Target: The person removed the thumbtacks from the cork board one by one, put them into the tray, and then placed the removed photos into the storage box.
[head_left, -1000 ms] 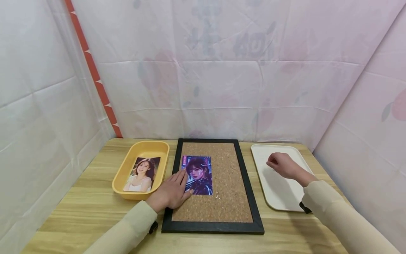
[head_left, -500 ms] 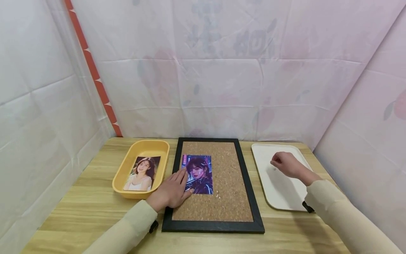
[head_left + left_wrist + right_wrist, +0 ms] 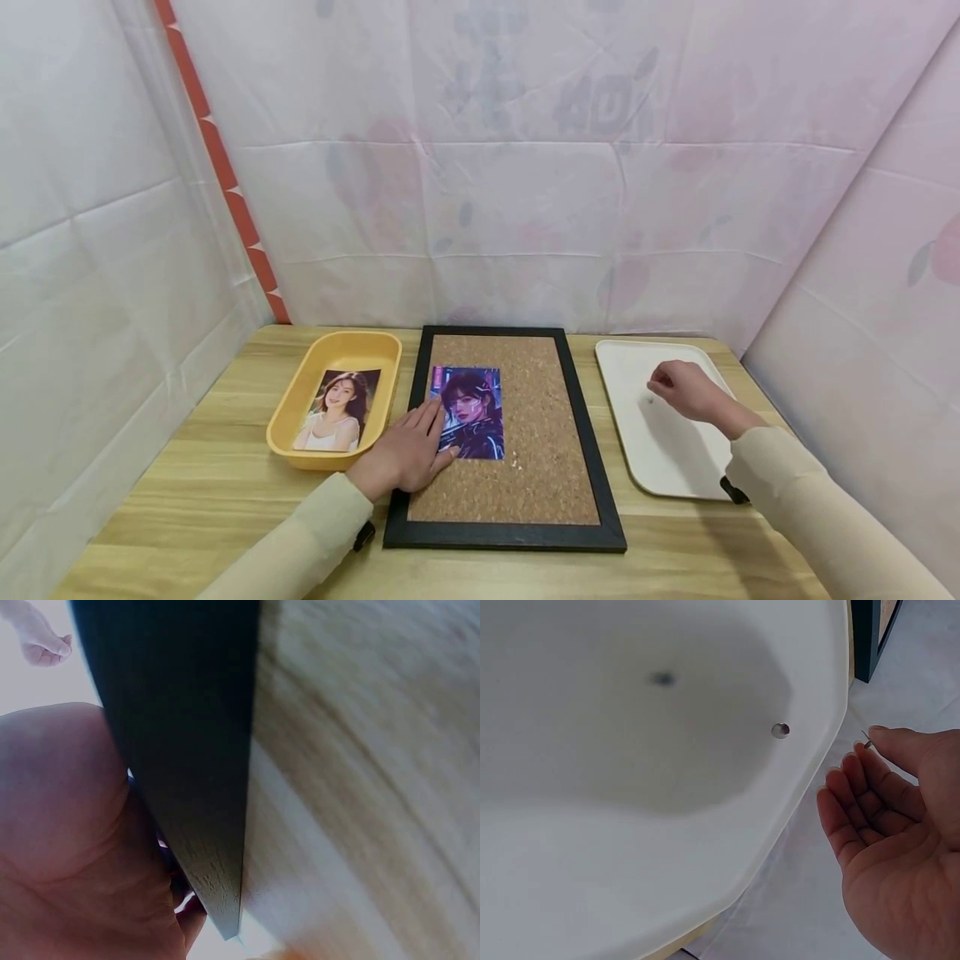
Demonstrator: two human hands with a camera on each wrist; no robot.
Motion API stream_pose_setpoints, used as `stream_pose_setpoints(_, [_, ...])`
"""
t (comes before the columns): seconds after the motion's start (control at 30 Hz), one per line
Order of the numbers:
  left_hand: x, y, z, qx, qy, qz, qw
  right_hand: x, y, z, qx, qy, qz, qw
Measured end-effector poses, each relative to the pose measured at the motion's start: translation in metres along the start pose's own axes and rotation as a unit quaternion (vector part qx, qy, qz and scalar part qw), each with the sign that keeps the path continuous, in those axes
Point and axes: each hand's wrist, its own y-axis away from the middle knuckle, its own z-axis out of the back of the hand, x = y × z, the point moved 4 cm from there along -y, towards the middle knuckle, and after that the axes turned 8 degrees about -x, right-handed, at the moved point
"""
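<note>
My left hand (image 3: 408,446) lies flat with straight fingers over the left edge of a purple-blue picture print (image 3: 472,417). That print rests on the cork of a black-framed corkboard (image 3: 551,492). Over the white tray (image 3: 637,467), my right hand (image 3: 690,390) pinches a thumbtack (image 3: 867,742) between thumb and forefinger, its thin point showing. A second thumbtack (image 3: 780,730), round and silvery, lies on the tray below that hand. In the left wrist view the left palm (image 3: 67,840) is beside the black frame (image 3: 187,750).
To the left of the board stands a yellow basin (image 3: 281,433) holding a photo (image 3: 333,412) of a person in a white top. Small pale specks (image 3: 516,461) dot the cork. Cloth walls (image 3: 517,200) close off the back and sides of the wooden table (image 3: 202,500).
My right hand has shifted slightly to the right above the tray, and the thumbtack lying there has come into sight. The left hand stays on the print.
</note>
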Motion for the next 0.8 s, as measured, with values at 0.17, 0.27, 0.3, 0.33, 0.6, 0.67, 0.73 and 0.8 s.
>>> stream_pose_setpoints(0.17, [0.002, -0.002, -0.004, 0.000, -0.012, 0.000, 0.9999, -0.004, 0.003, -0.002, 0.004, -0.005, -0.002, 1.0000])
stream_pose_setpoints(0.27, [0.002, -0.002, -0.006, -0.002, -0.014, -0.001, 0.9999, -0.006, 0.004, -0.004, 0.004, -0.005, -0.005, 1.0000])
stream_pose_setpoints(0.3, [0.002, -0.003, -0.006, -0.003, -0.013, -0.003, 0.9999, -0.007, 0.004, -0.004, 0.004, -0.004, -0.006, 1.0000])
stream_pose_setpoints(0.33, [0.002, -0.003, -0.007, -0.005, -0.012, -0.003, 0.9999, -0.008, 0.005, -0.004, 0.003, -0.004, -0.007, 1.0000])
stream_pose_setpoints(0.6, [-0.001, 0.000, 0.001, -0.005, 0.004, 0.003, 1.0000, -0.010, 0.005, -0.007, 0.005, -0.008, -0.005, 0.9999])
stream_pose_setpoints(0.67, [-0.001, 0.001, 0.002, -0.006, 0.003, 0.002, 1.0000, -0.010, 0.006, -0.007, 0.005, -0.009, -0.006, 0.9999])
stream_pose_setpoints(0.73, [-0.001, 0.001, 0.002, -0.007, 0.004, 0.002, 1.0000, -0.011, 0.006, -0.008, 0.007, -0.011, -0.007, 0.9999])
stream_pose_setpoints(0.8, [-0.001, 0.001, 0.001, -0.007, 0.007, 0.003, 0.9999, -0.012, 0.006, -0.008, 0.009, -0.013, -0.013, 0.9998])
